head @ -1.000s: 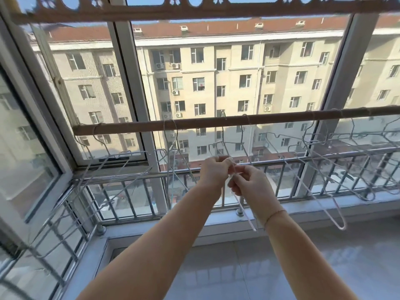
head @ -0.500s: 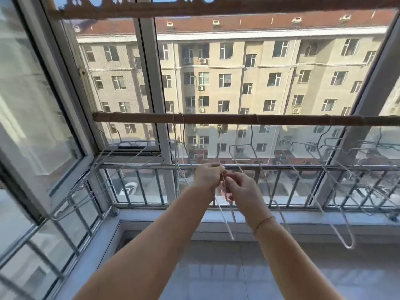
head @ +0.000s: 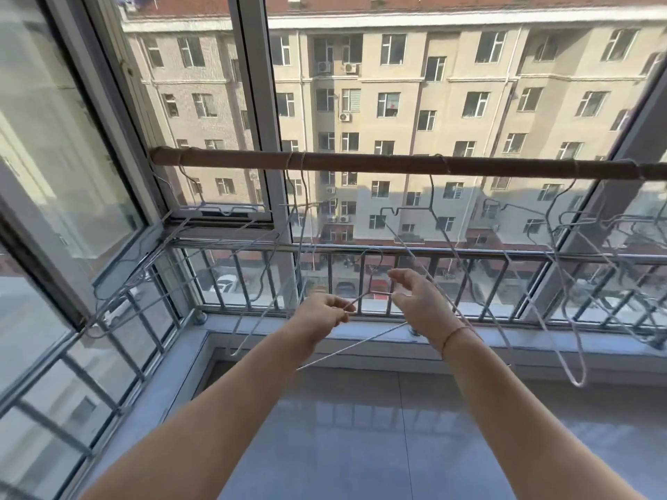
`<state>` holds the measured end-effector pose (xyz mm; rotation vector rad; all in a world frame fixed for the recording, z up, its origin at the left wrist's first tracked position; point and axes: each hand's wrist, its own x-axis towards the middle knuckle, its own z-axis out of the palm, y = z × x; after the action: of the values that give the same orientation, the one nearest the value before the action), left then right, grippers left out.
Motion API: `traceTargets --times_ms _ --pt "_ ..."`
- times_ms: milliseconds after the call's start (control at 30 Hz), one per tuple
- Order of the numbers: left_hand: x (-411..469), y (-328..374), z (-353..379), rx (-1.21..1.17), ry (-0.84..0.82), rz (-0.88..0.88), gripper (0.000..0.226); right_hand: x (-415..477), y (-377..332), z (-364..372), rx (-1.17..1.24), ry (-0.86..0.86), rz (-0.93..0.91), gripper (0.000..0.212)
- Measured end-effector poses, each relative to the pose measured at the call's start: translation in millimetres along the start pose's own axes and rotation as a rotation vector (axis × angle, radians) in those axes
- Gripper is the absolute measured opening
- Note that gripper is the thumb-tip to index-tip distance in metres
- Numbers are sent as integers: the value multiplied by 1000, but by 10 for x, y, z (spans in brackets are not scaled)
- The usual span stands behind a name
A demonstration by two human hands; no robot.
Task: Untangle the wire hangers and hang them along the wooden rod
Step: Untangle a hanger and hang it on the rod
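Free wire hanger point(head: 361, 342): held below the wooden rod point(head: 361, 164), roughly under its middle, hook up, not on the rod yet. Left hand point(head: 321, 315) pinches the shoulder wire just left of the neck. Right hand point(head: 420, 301) pinches it just right of the neck, thumb + lower fingers, index lifted off. Thin bracelet point(head: 456, 333) on that wrist.

Hung hangers point(head: 578, 383) sit along the rod, a bunch near its left end, 2 hooks left of middle, more twd the right end. One long wire from the right-of-middle one slants down past the right wrist; can't tell if it's touching the held one.

Step, I'd say: clear it, then hook it on. Keep both pinches close to the neck so it doesn't swing, turn it flat + slide it out sideways, no yanking. Then raise the hook to the bare stretch at the rod's middle, btw the neighbouring hooks.

Behind: metal railing point(head: 397, 251), flats opposite. No readable brand, label or writing.
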<state>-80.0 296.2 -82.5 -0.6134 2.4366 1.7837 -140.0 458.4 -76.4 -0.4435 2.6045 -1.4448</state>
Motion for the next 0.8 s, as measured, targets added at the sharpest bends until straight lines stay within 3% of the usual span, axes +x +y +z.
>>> traceTargets --times_ms 133,433,500,667,800 --pt "-18 -90 -33 88 -24 53 23 21 109 3 -181 -96 -38 30" --pt "6 -194 12 34 -63 114 19 -43 191 -78 -117 -110 -14 10" --pt "33 -225 28 40 10 157 13 -73 184 -96 -45 -118 17 9" --pt "55 -216 70 66 405 330 14 -174 151 -112 64 -124 65 11" --pt "-76 -41 233 -104 163 281 13 -269 65 -31 336 -65 139 12"
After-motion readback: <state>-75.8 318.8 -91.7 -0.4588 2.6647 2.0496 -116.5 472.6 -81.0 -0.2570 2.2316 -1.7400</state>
